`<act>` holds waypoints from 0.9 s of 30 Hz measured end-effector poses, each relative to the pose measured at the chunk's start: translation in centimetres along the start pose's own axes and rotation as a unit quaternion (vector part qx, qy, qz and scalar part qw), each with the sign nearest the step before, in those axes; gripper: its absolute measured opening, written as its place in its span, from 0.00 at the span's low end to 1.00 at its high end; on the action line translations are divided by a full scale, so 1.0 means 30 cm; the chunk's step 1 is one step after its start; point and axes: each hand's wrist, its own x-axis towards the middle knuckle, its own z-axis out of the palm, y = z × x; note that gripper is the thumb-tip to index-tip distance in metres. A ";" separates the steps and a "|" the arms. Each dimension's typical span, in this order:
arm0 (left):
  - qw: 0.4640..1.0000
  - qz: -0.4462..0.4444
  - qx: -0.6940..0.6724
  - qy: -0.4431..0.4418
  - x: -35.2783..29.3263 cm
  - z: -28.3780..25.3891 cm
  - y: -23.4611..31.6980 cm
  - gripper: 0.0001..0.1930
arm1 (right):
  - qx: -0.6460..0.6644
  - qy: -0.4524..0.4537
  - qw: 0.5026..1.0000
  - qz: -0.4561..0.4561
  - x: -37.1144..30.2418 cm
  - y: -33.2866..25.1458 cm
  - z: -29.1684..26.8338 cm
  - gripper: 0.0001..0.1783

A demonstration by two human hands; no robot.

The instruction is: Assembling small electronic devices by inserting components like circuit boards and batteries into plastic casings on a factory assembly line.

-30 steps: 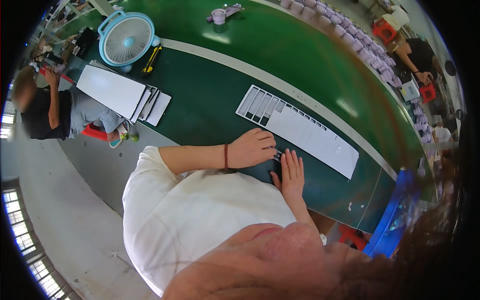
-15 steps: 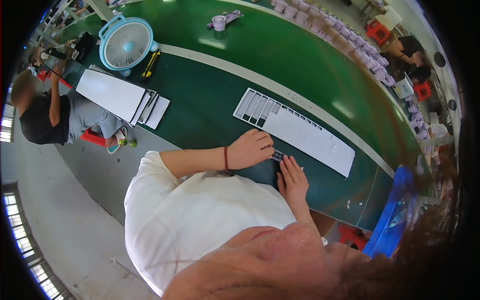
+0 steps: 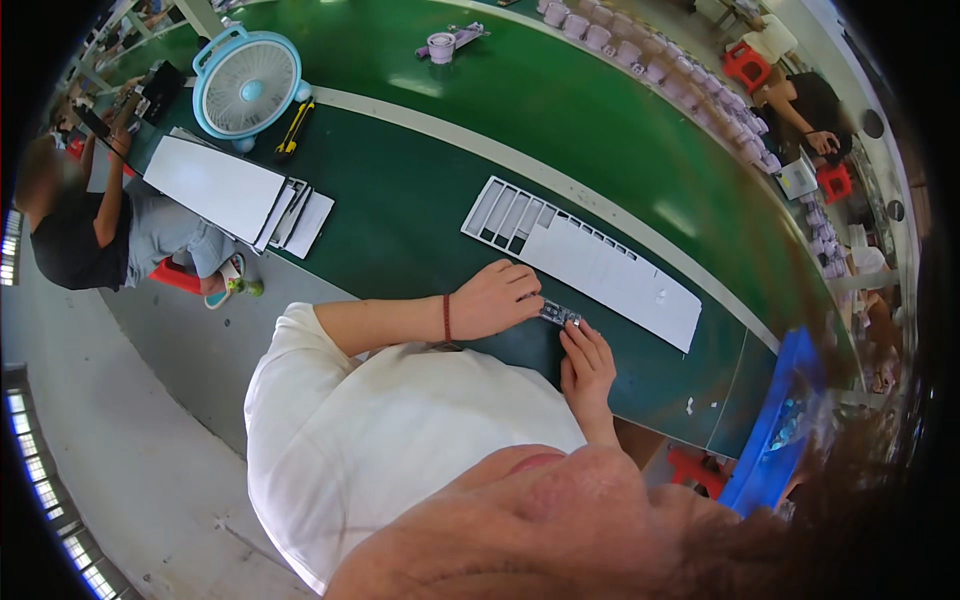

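Between my hands is a small dark circuit board [image 3: 558, 312], narrow and oblong, with light markings. My left hand [image 3: 498, 300], with a red-brown bracelet at the wrist, has its fingers curled on the board's left end. At the right end, my right hand [image 3: 588, 355] pinches the board with its fingertips. The undersides of both grips are hidden. Just beyond my hands lies a long white slotted tray [image 3: 482, 222]. A white sheet [image 3: 610, 275] covers most of it, and several slots show at its left end.
On the green table [image 3: 400, 230], a stack of white trays [image 3: 215, 185] lies to the left, beside a blue fan [image 3: 248, 88] and a yellow cutter [image 3: 294, 128]. A blue bin [image 3: 770, 425] stands at the right. Lilac parts [image 3: 650, 65] line the far side. A co-worker [image 3: 85, 220] sits left.
My right hand has shifted slightly down and right along the circuit board, so more of the board shows between my hands. The left hand stays nearly in place.
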 end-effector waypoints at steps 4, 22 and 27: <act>1.000 0.005 -0.007 -0.025 0.009 -0.006 -0.002 0.10 | 0.007 0.014 1.000 0.011 -0.020 0.006 0.009 0.25; 0.914 -0.024 -0.237 -0.328 0.110 -0.202 -0.185 0.33 | 0.059 0.124 0.990 0.000 0.075 0.086 -0.008 0.22; 0.953 -0.059 -0.259 -0.145 0.282 -0.239 -0.346 0.34 | 0.109 0.238 0.961 0.092 0.067 0.150 -0.008 0.20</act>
